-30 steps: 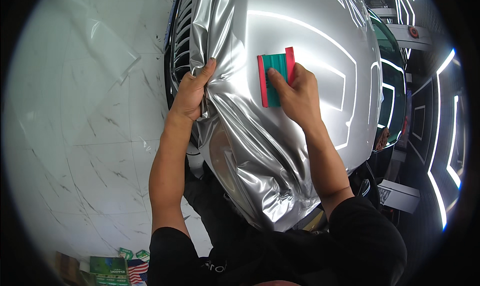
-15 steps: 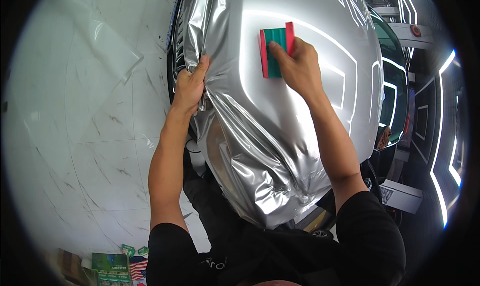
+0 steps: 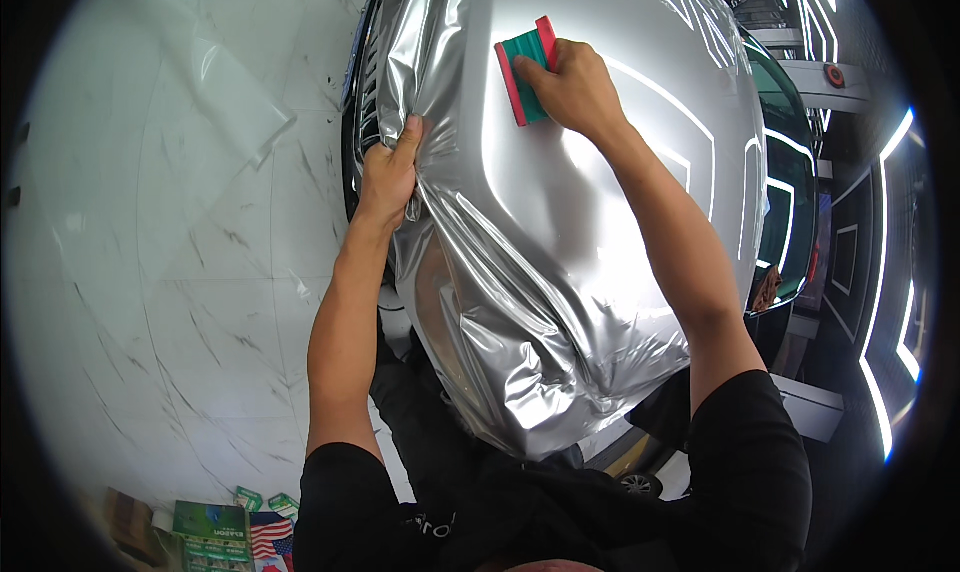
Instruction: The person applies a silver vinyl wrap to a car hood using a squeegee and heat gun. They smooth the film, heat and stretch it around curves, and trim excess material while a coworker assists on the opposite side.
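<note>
Silver vinyl film (image 3: pixel 560 272) covers the car's hood, smooth over the middle and bunched into folds along the left and near edges. My left hand (image 3: pixel 390 177) grips a gathered fold of this film near the car's front edge, thumb on top. In my right hand (image 3: pixel 580 87) is a green squeegee (image 3: pixel 523 67) with red edges. The squeegee rests against the smooth part of the film, and my thumb presses on its green body. The fingers beneath it are partly hidden.
Dark grille slats (image 3: pixel 368 82) run along the car's front. Beyond the hood lies the windshield (image 3: pixel 785 182). A pale marble-patterned floor (image 3: pixel 230 342) stretches on the left, with clear sheeting (image 3: pixel 240 102) over it. Green boxes (image 3: pixel 210 532) stand at lower left, beside a flag-patterned item (image 3: pixel 270 542).
My right hand has moved the squeegee away from me and slightly left, tilting it. My left hand keeps its grip on the film and appears slightly further right in the picture.
</note>
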The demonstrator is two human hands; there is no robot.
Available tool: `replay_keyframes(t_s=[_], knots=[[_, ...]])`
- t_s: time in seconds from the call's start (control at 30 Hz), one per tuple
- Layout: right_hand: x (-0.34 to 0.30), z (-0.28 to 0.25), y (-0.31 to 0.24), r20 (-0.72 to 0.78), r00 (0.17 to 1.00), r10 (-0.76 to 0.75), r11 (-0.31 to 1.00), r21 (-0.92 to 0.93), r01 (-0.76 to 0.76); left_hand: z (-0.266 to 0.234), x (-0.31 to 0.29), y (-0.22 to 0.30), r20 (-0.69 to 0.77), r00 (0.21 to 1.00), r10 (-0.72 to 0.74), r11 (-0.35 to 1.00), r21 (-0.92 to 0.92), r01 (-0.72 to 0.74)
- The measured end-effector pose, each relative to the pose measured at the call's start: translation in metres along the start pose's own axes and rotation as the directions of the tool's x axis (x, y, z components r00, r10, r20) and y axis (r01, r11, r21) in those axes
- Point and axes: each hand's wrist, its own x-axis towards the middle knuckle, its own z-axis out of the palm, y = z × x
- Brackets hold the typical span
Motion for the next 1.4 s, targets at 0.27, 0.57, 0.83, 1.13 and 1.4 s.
replay_keyframes(t_s=[0.27, 0.57, 0.83, 1.13, 1.4], knots=[[-0.078, 0.036, -0.04, 0.266, 0.945, -0.188, 0.974, -0.077, 0.215, -0.013, 0.005, 0.002, -0.033, 0.999, 0.034, 0.992, 0.122, -0.029], [-0.015, 0.013, -0.019, 0.078, 0.971, -0.227, 0.971, -0.056, 0.232, -0.016, 0.006, 0.002, -0.09, 0.971, 0.224, 0.862, 0.482, -0.154], [-0.048, 0.022, -0.035, 0.407, 0.847, -0.341, 0.921, -0.038, 0.388, -0.015, -0.004, 0.016, -0.102, 0.945, 0.311, 0.771, 0.608, -0.188], [-0.091, -0.044, 0.036, 0.201, 0.978, 0.053, 0.894, 0.427, -0.136, -0.027, 0.019, -0.008, -0.08, 0.891, 0.447, 0.761, 0.557, -0.332], [-0.378, -0.131, 0.121, 0.591, 0.785, 0.184, 0.546, 0.603, -0.582, -0.097, -0.063, -0.058, -0.086, 0.936, 0.34, 0.81, 0.532, -0.246]])
